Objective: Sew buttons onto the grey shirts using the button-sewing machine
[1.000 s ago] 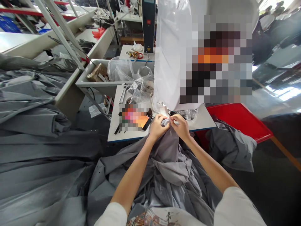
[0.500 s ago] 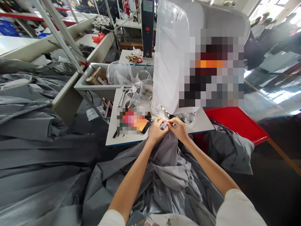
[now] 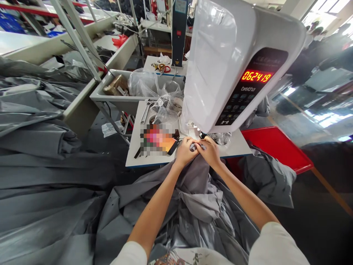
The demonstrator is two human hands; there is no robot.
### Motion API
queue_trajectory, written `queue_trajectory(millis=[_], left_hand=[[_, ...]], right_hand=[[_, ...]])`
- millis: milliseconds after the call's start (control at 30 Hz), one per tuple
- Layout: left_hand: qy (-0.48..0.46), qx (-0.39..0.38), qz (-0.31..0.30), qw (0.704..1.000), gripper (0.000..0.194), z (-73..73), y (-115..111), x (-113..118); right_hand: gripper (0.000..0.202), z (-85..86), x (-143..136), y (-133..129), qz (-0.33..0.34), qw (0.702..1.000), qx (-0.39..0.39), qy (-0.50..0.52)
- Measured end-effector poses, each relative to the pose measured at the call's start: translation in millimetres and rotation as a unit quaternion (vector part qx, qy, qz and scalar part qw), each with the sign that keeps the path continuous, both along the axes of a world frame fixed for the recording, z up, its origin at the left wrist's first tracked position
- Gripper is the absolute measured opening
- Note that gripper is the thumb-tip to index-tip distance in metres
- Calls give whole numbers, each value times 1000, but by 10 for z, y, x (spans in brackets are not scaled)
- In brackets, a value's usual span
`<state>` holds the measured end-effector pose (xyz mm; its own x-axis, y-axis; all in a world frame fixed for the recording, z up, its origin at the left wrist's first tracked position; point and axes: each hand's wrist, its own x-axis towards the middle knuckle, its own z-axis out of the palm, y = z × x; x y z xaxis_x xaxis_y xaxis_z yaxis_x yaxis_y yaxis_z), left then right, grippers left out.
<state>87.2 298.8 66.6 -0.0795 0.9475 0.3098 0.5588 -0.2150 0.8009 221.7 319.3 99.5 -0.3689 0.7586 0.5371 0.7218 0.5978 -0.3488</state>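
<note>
Grey fabric (image 3: 198, 173) rises from the lap to the front edge of a white table. My left hand (image 3: 185, 152) pinches the gathered top of this fabric. Close beside it, my right hand (image 3: 210, 151) has its fingers closed on the same fabric, just under the head of a white machine (image 3: 215, 66) with a red lit number display. A small black part of the machine shows right above the right fingers. The fingertips of both hands nearly meet, and they hide some of the fabric between them.
On the white table (image 3: 162, 159) lie a wrench (image 3: 145, 112), clear plastic bags and a phone-like item (image 3: 173, 146). A grey tray (image 3: 110, 96) stands behind at the left. At the right is a red tray (image 3: 278, 147). Grey cloth (image 3: 41, 184) is heaped at the left.
The view has shifted slightly, and the machine's display is now readable. My right hand has turned over the fabric edge, its fingers now nearer the black part.
</note>
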Motion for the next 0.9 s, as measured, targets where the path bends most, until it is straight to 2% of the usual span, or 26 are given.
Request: queue_trajectory(millis=[133,333,600,767,900], left_hand=[[2,1,1,1000,23,7,4,4],[-3,-4,-2,1000,25,26,-2,4],[8,0,4,1000,22,14,2,5],[9,6,6,1000,22,11,9,7],[6,8,6,1000,21,-2,11,11]], right_hand=[[14,-1,-23,-4,6,1000,-6,26],[22,-54,50,28,2,974,-85,210],[24,-185,66,118,7,955,-146,256],[29,-168,49,123,-10,939,-197,283],[29,-147,44,111,-6,938,-207,277]])
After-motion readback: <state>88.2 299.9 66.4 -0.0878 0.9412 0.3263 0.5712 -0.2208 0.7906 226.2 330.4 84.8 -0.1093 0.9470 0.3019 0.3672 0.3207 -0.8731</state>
